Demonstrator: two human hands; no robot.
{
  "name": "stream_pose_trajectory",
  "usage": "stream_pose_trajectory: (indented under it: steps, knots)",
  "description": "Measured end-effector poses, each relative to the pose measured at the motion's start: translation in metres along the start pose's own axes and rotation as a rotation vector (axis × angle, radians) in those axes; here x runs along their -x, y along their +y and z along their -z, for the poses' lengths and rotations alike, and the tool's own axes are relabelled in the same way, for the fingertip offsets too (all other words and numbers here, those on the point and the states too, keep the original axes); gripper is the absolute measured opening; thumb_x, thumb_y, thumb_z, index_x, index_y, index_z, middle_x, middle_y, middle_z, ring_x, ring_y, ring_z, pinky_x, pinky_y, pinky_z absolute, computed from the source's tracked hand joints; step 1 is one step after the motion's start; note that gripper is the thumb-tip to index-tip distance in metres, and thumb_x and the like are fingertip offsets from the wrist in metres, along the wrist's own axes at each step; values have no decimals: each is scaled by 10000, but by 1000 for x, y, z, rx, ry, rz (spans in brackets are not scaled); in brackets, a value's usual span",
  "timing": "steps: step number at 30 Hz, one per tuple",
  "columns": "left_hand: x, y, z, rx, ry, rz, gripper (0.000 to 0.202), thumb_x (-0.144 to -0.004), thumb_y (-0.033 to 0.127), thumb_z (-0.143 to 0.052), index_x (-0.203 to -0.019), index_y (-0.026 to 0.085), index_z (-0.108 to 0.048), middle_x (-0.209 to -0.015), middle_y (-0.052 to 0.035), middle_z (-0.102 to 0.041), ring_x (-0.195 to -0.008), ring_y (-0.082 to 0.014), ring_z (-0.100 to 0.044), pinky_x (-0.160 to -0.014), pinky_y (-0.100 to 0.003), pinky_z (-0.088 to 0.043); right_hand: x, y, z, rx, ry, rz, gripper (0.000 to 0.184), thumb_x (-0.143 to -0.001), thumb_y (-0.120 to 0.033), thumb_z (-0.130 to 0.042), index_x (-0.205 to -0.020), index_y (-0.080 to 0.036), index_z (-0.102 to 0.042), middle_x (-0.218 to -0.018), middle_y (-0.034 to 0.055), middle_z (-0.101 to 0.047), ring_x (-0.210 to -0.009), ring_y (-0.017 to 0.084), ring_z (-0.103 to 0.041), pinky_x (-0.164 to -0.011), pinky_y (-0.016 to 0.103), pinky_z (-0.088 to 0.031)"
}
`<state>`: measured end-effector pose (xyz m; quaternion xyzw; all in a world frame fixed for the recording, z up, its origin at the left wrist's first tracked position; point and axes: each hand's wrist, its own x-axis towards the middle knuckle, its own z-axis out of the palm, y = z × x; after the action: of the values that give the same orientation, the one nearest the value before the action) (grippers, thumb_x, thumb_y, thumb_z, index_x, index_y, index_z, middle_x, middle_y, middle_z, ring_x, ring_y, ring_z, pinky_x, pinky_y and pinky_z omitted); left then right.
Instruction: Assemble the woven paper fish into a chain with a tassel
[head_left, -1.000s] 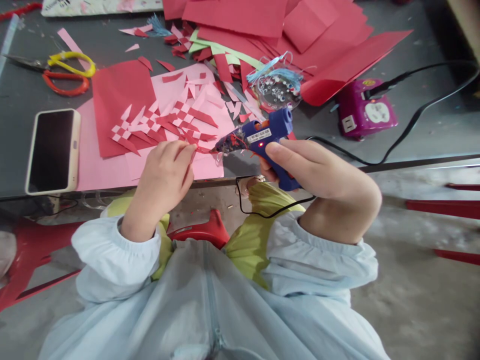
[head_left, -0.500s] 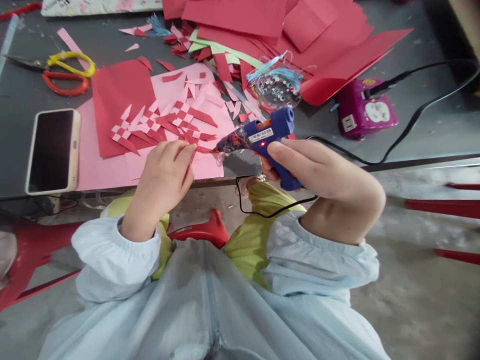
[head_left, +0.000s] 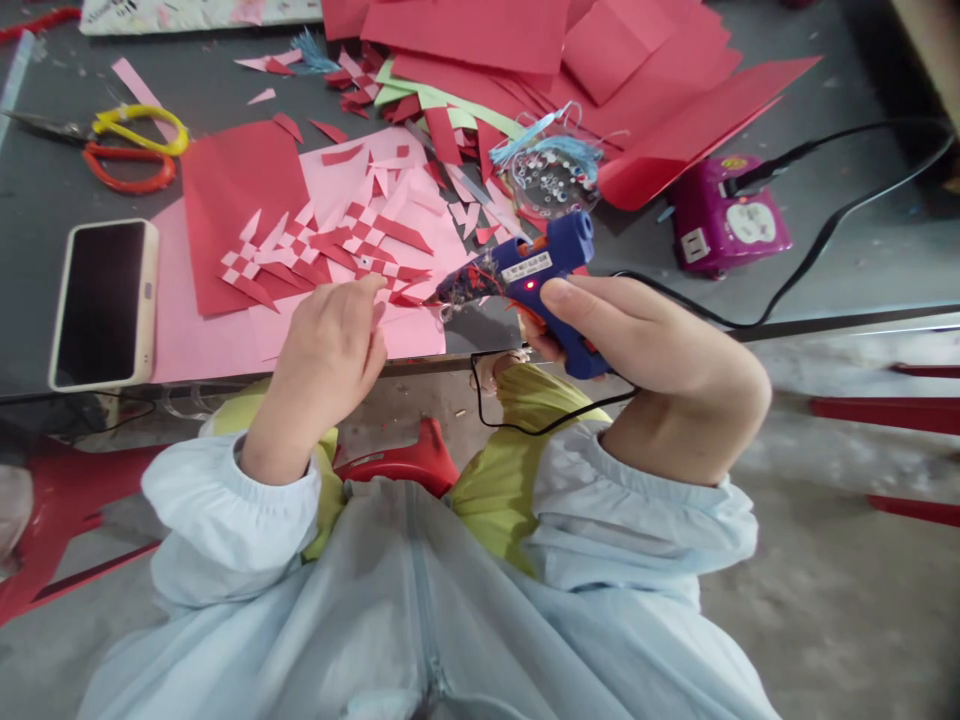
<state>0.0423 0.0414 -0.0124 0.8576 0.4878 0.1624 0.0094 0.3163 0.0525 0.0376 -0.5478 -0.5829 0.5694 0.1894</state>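
Woven red-and-pink paper pieces [head_left: 366,228] lie left of the frame's centre, on a red sheet [head_left: 247,180] and pink sheets [head_left: 202,345]. Three show plainly; a fourth, the lowest woven piece [head_left: 405,271], lies at my left hand [head_left: 330,335]. My left fingers are drawn close together at its edge; whether they pinch it I cannot tell. My right hand [head_left: 615,315] is wrapped around a blue glue gun [head_left: 534,265], its light lit, its nozzle [head_left: 454,288] beside the piece's red tip; contact cannot be made out. Progress: the checkered weaving looks done on all four. A small pale disc [head_left: 365,261] with a dark centre shows beside my left fingertips; I see none on the others, and similar ones lie in a clear dish [head_left: 581,195] at upper centre, so I judge gluing largely outstanding. Margins: the table's front edge [head_left: 412,360] runs just below the pieces. Paper scraps [head_left: 469,215] crowd the upper side; dark tabletop [head_left: 480,325] beneath the nozzle leaves some room, bounded at right by a black cord [head_left: 817,248].
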Motion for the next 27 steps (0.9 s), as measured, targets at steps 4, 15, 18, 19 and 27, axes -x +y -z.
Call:
stream_pose_trajectory:
  steps: [4, 15, 18, 19, 27]
  knots:
    - [-1, 0, 1, -37, -40, -28, 370, -968, 206, -456, -1326, 161, -540, -1231, -160, -625, -1162, -304, -571, -995, -488, -495, 0, -2, 0, -22, 11, -3, 586, -855, -753, -572, -698, -189, -588, -603, 5, -574, -491, 82, -491, -456, 242, -389]
    - [-1, 0, 0, -96, -37, -42, 333, -979, 242, -468, -1277, 189, -605, -1226, -148, -606, -1153, -301, -554, -976, -474, -502, -1, -3, 1, -57, 22, 40, 549, -841, -722, -616, -672, -200, -590, -556, -9, -538, -467, 83, -441, -438, 252, -356]
    - [-1, 1, 0, -103, -43, -43, 331, -991, 253, -459, -1279, 179, -605, -1222, -157, -607, -1149, -306, -557, -979, -486, -503, 3, -5, 4, -72, 67, 29, 509, -870, -665, -616, -679, -194, -590, -575, 1, -559, -496, 89, -465, -471, 258, -369]
    - [-1, 1, 0, -101, -42, -42, 328, -992, 256, -461, -1278, 186, -604, -1220, -155, -605, -1149, -305, -558, -979, -490, -502, 4, -4, 5, -70, 84, 40, 497, -883, -649, -607, -691, -191, -598, -581, 5, -565, -507, 93, -473, -480, 262, -369]
    - [-2, 4, -4, -87, -39, -24, 320, -989, 318, -492, -1276, 220, -594, -1212, -162, -566, -1123, -313, -533, -952, -509, -487, 7, 2, 10, -34, 220, 142, 518, -1009, -470, -447, -584, -188, -539, -590, 10, -539, -514, 86, -416, -542, 295, -336]
